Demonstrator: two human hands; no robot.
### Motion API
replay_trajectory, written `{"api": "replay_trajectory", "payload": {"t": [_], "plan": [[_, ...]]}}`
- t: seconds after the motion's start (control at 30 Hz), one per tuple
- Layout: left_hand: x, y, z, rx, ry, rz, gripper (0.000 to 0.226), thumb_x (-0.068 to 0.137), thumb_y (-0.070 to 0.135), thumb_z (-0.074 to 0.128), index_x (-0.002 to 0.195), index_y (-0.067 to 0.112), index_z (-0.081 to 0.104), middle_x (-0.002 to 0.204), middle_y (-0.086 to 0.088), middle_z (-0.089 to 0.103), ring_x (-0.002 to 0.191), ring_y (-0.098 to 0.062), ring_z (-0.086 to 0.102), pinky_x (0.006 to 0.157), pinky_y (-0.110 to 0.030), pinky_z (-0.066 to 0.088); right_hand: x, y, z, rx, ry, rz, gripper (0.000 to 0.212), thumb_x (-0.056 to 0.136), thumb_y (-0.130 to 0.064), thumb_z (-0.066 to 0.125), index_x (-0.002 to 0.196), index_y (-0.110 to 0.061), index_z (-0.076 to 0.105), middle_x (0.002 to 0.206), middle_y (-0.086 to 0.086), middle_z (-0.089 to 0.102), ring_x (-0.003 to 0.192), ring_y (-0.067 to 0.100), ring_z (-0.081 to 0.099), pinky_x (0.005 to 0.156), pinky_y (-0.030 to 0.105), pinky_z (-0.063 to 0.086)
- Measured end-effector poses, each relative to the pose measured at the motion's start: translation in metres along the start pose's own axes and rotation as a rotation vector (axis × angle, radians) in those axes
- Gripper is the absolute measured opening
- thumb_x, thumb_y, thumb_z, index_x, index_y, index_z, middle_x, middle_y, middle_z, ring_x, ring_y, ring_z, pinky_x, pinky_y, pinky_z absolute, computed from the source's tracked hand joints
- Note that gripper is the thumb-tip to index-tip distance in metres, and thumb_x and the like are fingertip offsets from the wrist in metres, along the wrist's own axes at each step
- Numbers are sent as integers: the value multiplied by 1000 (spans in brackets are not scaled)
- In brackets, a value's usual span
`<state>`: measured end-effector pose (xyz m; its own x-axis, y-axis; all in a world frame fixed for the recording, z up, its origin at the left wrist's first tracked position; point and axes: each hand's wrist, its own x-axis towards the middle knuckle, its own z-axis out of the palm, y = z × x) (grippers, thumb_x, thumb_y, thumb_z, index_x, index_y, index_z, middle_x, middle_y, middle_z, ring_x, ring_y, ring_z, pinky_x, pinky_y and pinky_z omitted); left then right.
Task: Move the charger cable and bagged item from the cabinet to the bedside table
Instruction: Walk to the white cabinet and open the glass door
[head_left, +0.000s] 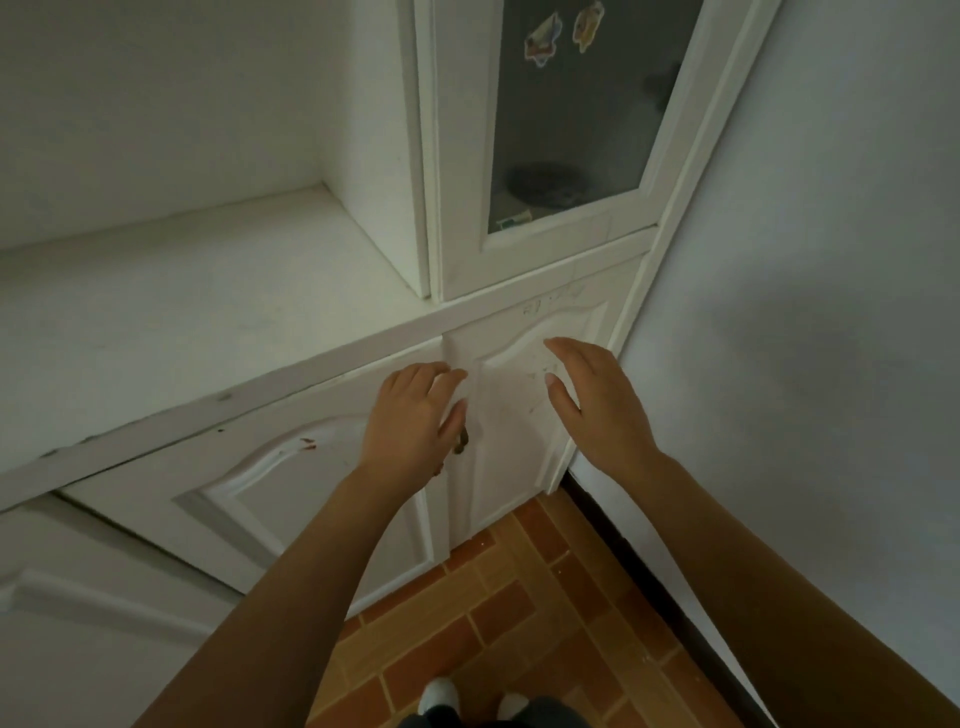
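White cabinet (332, 332) fronts fill the view, with a plain white wall (805, 260) to their right and orange-brown brick-pattern floor tiles (519, 623) below. Taking the small dark door handle (461, 441) as my landmark: it sits at the meeting edge of the two lower doors. Left of it is the left lower door (270, 488), whose arched panel carries small red marks; right of it is the right lower door (514, 415), also arched, with faint scribbles near its top. Both doors appear shut. My left hand (410, 421) hovers just beside and partly over the handle, palm toward the door, fingers (447, 376) loosely apart and clamped on nothing; whether they touch the door I cannot tell. My right hand (592, 400) is up and to the right of the handle, in front of the right door, fingers spread and holding nothing. Above the handle, a white surface (156, 322) runs leftward, and a glass-fronted upper door (571, 130) bearing two stickers stands above the right door. Neither charger cable nor bagged item is visible to me.
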<state>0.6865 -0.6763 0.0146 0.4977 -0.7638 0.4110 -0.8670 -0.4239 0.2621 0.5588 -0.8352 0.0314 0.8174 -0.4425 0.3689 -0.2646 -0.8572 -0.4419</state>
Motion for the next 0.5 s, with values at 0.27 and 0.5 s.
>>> {"api": "replay_trajectory", "payload": {"t": [0.27, 0.5], "plan": [[41, -7, -51, 96, 220, -34, 30, 89, 21, 51, 114, 6, 55, 112, -19, 62, 102, -35, 56, 89, -46, 43, 47, -20, -38, -22, 112, -144, 43, 93, -29, 41, 130, -9, 46, 133, 12, 51, 124, 26, 43, 100, 30, 28], [81, -19, -103, 180, 374, -52, 31, 88, 16, 54, 117, 5, 53, 115, -21, 60, 105, -38, 55, 91, -49, 41, 94, -49, -76, -3, 222, -264, 41, 94, -27, 43, 132, -12, 43, 136, 10, 48, 125, 26, 41, 103, 39, 34]]}}
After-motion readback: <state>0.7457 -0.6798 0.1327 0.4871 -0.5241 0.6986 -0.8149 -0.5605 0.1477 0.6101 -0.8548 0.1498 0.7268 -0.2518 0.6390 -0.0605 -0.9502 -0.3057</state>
